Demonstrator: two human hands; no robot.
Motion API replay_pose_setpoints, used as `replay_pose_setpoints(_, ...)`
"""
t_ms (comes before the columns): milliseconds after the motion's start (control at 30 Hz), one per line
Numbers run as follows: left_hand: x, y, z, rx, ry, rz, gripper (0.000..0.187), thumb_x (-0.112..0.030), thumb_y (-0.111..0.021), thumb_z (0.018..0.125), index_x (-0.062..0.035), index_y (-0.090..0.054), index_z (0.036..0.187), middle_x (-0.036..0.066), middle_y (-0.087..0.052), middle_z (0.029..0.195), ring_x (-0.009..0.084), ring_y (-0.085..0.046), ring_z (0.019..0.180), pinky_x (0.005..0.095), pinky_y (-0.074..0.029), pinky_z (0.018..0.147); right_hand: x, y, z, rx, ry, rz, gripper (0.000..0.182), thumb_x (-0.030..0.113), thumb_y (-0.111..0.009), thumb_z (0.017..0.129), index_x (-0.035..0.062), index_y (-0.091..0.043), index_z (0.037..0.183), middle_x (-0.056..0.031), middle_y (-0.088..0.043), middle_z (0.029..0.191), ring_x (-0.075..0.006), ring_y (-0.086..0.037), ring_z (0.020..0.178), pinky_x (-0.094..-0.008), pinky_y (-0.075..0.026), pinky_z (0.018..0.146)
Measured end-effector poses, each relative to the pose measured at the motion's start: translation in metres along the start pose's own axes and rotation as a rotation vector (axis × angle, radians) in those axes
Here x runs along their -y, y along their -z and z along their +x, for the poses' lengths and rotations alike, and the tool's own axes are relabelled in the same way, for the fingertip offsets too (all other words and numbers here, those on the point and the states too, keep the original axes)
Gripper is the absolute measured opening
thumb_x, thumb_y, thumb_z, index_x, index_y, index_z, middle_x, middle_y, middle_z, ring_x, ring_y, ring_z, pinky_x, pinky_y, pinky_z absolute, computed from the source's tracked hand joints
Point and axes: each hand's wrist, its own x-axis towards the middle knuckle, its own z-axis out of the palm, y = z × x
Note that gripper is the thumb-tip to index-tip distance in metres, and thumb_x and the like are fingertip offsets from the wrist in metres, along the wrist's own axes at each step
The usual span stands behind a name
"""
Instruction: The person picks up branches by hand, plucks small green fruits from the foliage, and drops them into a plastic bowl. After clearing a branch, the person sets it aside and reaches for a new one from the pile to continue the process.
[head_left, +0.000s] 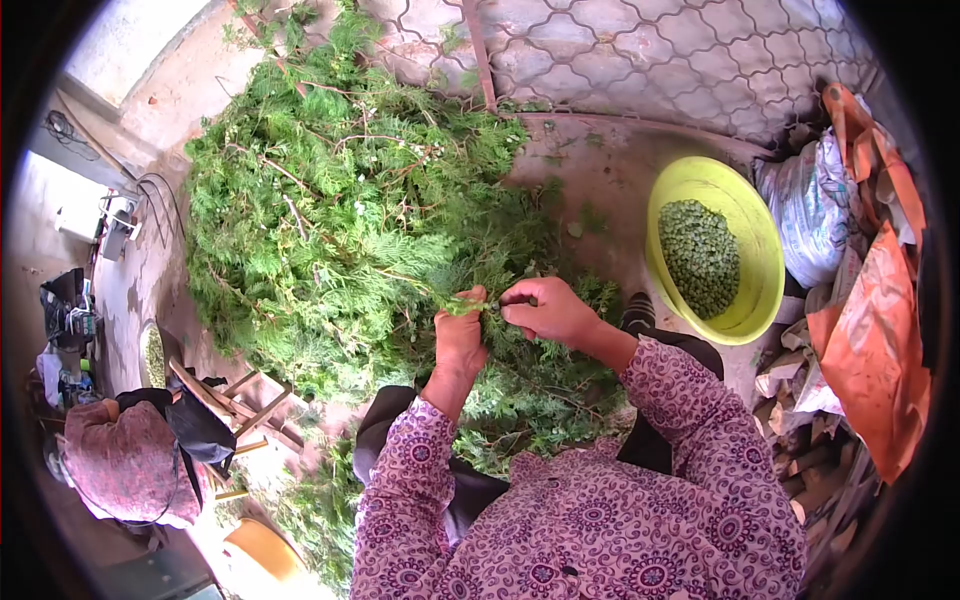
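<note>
My left hand [460,337] is closed around a green sprig [440,297] above the near part of a large heap of leafy branches [330,200]. Close beside it, my right hand [545,310] has its thumb and fingers pinched together at the sprig's end; what lies between the fingertips is too small to make out. To the right stands a yellow-green basin [765,250], tilted in view, with many small green cones or berries [698,258] inside.
White sacks [808,205], an orange sack [880,350] and stacked wood [815,470] line the right side. Wire mesh [640,60] borders the far side. At left are a wooden stool [262,405], a person in a reddish top [125,465] and an orange basin [262,548].
</note>
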Motion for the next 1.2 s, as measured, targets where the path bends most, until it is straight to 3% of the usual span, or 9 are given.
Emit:
replay_pose_setpoints(333,0.011,0.005,0.002,0.045,-0.096,0.116,0.01,-0.012,-0.063,0.079,-0.0031,-0.058,0.08,0.001,-0.056,0.069,0.0094,-0.049,0.061,0.0254,-0.041,0.055,-0.008,-0.003,0.002,-0.032,0.04,-0.108,0.015,0.01,-0.056,0.077,-0.0035,-0.06,0.081,-0.0022,-0.053,0.056,-0.0072,-0.049,0.045,-0.0226,-0.038,0.042)
replay_pose_setpoints(500,0.001,0.013,0.008,0.042,-0.065,0.03,0.012,-0.012,-0.061,0.08,-0.0015,-0.057,0.084,0.005,-0.058,0.074,0.0137,-0.053,0.063,0.0291,-0.045,0.057,0.011,0.004,-0.013,0.495,-0.163,0.155,0.009,0.008,-0.058,0.076,-0.0009,-0.06,0.077,-0.0012,-0.052,0.056,-0.0067,-0.046,0.044,-0.0223,-0.033,0.039)
replay_pose_setpoints(767,0.01,0.039,0.012,0.184,0.252,0.122,0.02,-0.02,-0.06,0.081,-0.004,-0.056,0.092,0.005,-0.062,0.083,0.0168,-0.059,0.074,0.0323,-0.05,0.064,0.044,0.125,-0.072,-0.73,0.402,-0.036,0.015,0.009,-0.057,0.078,0.0056,-0.06,0.092,0.0019,-0.057,0.074,-0.0029,-0.047,0.058,-0.0173,-0.039,0.051)
replay_pose_setpoints(800,0.017,0.043,0.011,0.151,0.22,0.125,0.023,-0.02,-0.062,0.08,-0.0037,-0.056,0.095,0.005,-0.061,0.085,0.0165,-0.059,0.074,0.0312,-0.049,0.064,0.02,0.162,-0.07,-0.9,0.623,-0.121,0.015,0.009,-0.06,0.077,0.0046,-0.061,0.091,0.0002,-0.058,0.075,-0.0068,-0.053,0.066,-0.0194,-0.043,0.059)
replay_pose_setpoints(867,0.023,0.045,-0.004,0.12,0.183,0.128,0.025,-0.021,-0.064,0.078,-0.0045,-0.056,0.096,0.004,-0.061,0.089,0.0144,-0.058,0.074,0.03,-0.048,0.062,0.002,0.213,-0.085,-1.307,0.449,-0.836,0.032,0.022,-0.062,0.074,0.0056,-0.06,0.101,-0.0159,-0.059,0.095,-0.0269,-0.057,0.082,-0.0344,-0.045,0.075)
replay_pose_setpoints(1033,0.025,0.049,-0.039,0.161,0.183,0.086,0.022,-0.019,-0.065,0.078,-0.0056,-0.057,0.092,0.004,-0.061,0.083,0.0146,-0.059,0.069,0.0287,-0.049,0.058,-0.079,0.293,-0.11,-1.167,-0.183,-0.84,0.034,0.033,-0.056,0.071,0.0077,-0.064,0.093,-0.0187,-0.06,0.097,-0.03,-0.056,0.094,-0.0384,-0.041,0.084)
replay_pose_setpoints(1133,0.004,0.051,-0.07,0.271,0.167,0.01,0.019,-0.017,-0.062,0.079,-0.0063,-0.057,0.093,0.005,-0.062,0.085,0.0178,-0.06,0.072,0.0298,-0.051,0.061,-0.092,0.303,-0.124,-1.177,-0.153,-0.504,0.03,0.03,-0.055,0.068,0.0062,-0.066,0.084,-0.0163,-0.063,0.086,-0.0303,-0.058,0.086,-0.0384,-0.043,0.079)
replay_pose_setpoints(1167,0.0,0.045,-0.084,0.162,0.111,-0.034,0.019,-0.016,-0.065,0.076,-0.0057,-0.057,0.091,0.005,-0.062,0.074,0.0135,-0.059,0.053,0.022,-0.045,0.038,-0.096,0.306,-0.126,-1.156,-0.179,-0.565,0.031,0.031,-0.055,0.068,0.0057,-0.066,0.082,-0.0163,-0.063,0.083,-0.0308,-0.059,0.082,-0.0386,-0.044,0.077)
replay_pose_setpoints(1200,-0.007,0.059,-0.086,0.126,0.069,-0.015,0.02,-0.018,-0.064,0.077,-0.0069,-0.057,0.091,0.005,-0.062,0.072,0.0147,-0.058,0.053,0.0237,-0.046,0.039,-0.095,0.306,-0.126,-1.138,-0.212,-0.626,0.031,0.031,-0.055,0.067,0.0052,-0.066,0.08,-0.0162,-0.063,0.08,-0.0313,-0.06,0.078,-0.0387,-0.045,0.074)
